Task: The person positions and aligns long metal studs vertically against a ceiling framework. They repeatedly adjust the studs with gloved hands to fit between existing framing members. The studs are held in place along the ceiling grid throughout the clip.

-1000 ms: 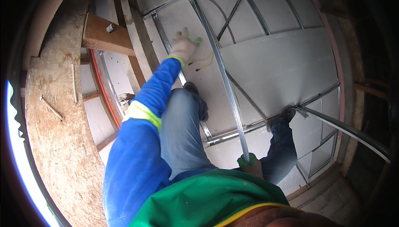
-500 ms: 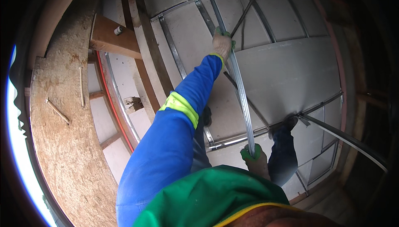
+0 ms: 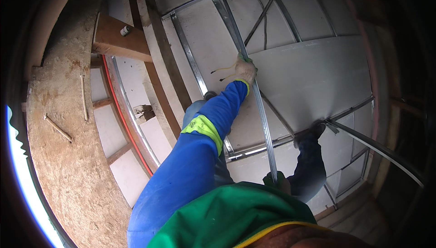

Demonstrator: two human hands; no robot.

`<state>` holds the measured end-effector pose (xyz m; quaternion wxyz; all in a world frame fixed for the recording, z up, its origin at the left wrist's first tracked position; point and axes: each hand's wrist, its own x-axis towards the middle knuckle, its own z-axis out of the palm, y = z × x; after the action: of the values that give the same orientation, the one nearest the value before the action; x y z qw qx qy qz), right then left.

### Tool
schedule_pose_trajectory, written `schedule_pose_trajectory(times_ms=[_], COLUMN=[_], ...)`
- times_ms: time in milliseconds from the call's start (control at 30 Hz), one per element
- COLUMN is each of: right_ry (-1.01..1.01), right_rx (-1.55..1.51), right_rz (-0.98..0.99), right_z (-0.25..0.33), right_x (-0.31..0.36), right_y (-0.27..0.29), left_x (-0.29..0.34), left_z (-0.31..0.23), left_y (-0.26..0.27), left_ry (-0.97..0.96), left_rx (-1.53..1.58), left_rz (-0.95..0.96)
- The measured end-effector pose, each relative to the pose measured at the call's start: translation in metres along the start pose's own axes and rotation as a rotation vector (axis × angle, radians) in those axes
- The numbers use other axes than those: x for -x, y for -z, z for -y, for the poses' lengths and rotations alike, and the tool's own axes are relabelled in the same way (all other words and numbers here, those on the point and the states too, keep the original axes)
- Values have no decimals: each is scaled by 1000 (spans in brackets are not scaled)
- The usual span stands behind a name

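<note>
Grey metal, a long thin channel strip [image 3: 261, 111], runs from about twelve o'clock down to six o'clock across the middle of the view, lying over pale plasterboard panels [image 3: 313, 80] framed with other metal studs [image 3: 188, 57]. The left hand [image 3: 245, 70], gloved, with a blue sleeve behind it, is closed round the strip at its upper part, near one o'clock from the picture's centre. The right hand [image 3: 278, 181], in a green-backed glove, grips the same strip at its lower end, towards six o'clock, just above a green garment. Two dark shoes stand on the panels: one [image 3: 312, 132] at four o'clock, one [image 3: 210, 95] beside the blue sleeve. Rough chipboard [image 3: 63, 157] curves along nine o'clock.
</note>
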<state>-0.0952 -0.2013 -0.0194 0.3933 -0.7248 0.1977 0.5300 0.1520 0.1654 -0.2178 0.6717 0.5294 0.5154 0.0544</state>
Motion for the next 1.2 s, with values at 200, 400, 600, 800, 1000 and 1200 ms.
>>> schedule_pose_trajectory(times_ms=[200, 400, 600, 800, 1000, 1200], right_ry=[154, 266, 457, 773, 893, 974], right_rx=[144, 235, 475, 1243, 1623, 1583], right_rz=[-75, -126, -5, -234, -431, -403], right_z=[49, 109, 150, 289, 394, 438], right_x=[5, -42, -52, -100, -74, -89], right_y=[-28, -44, -17, -14, -6, 3], left_x=[-17, -73, -87, -91, -111, -128], left_z=[-4, -68, -65, -86, -131, -149], left_y=[0, 14, 82, 107, 106, 102], left_ry=[18, -250, -94, -84, -196, -237], left_rx=[35, 149, 360, 536, 629, 449], left_rz=[42, 47, -165, -266, -87, -81])
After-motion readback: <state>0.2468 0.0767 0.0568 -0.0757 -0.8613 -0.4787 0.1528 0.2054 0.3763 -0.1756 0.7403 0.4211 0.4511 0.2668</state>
